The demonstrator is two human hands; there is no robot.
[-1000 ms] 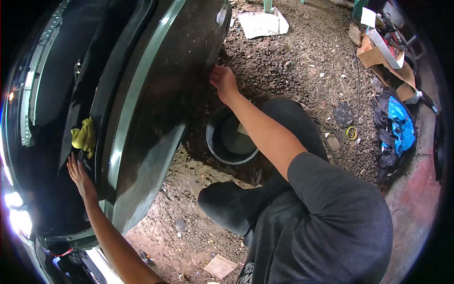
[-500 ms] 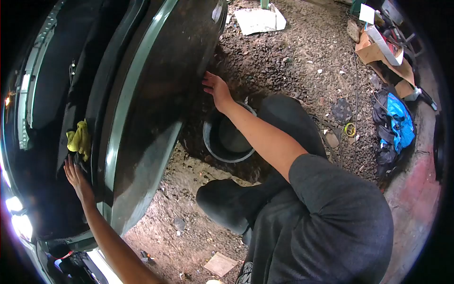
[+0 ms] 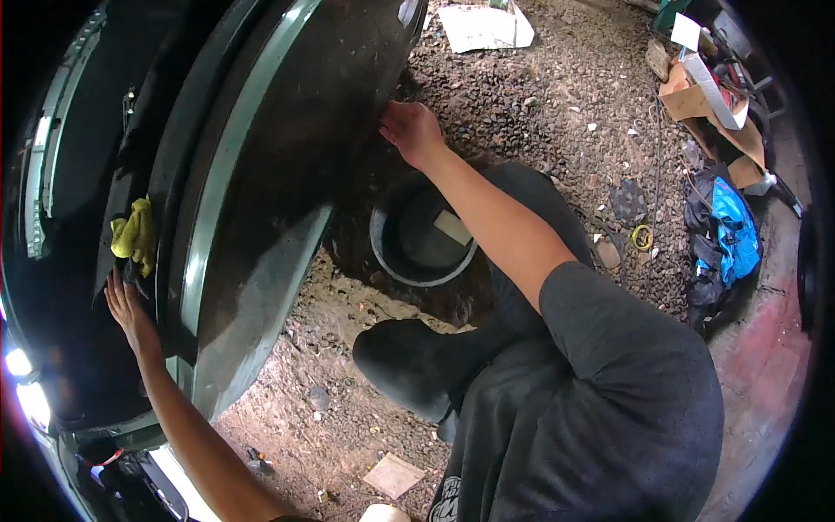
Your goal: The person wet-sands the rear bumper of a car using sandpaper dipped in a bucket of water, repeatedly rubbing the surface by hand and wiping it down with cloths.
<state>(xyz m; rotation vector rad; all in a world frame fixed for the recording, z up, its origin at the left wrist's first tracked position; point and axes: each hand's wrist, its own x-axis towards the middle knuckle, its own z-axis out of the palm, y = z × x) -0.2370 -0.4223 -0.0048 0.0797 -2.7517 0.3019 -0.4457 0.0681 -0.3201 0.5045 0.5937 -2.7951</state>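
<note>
My left hand [image 3: 130, 315] lies flat on the black inner surface of a vehicle part, fingers stretched out, just below a yellow-green cloth [image 3: 133, 237]. The cloth sits crumpled on that surface beside the dark trim. My right hand [image 3: 412, 133] is at the outer edge of the large dark panel [image 3: 291, 130]. Its fingers are slightly bent and apart, with the tips against or very near the edge, and no object shows in it. Below that forearm a black bucket [image 3: 402, 261] stands on the ground, with a pale flat piece [image 3: 451, 228] inside.
My bent legs [image 3: 404, 364] are beside the bucket. A white sheet [image 3: 487, 28] lies on the gravel at the top. On the right are a cardboard box [image 3: 691, 97], a blue and black bag [image 3: 735, 228] and a yellow tape roll [image 3: 642, 237]. A flat tile-like piece [image 3: 393, 476] lies below.
My right hand has moved up along the panel edge. My left hand stays flat below the cloth. The view has shifted slightly, and the pale piece in the bucket shows again.
</note>
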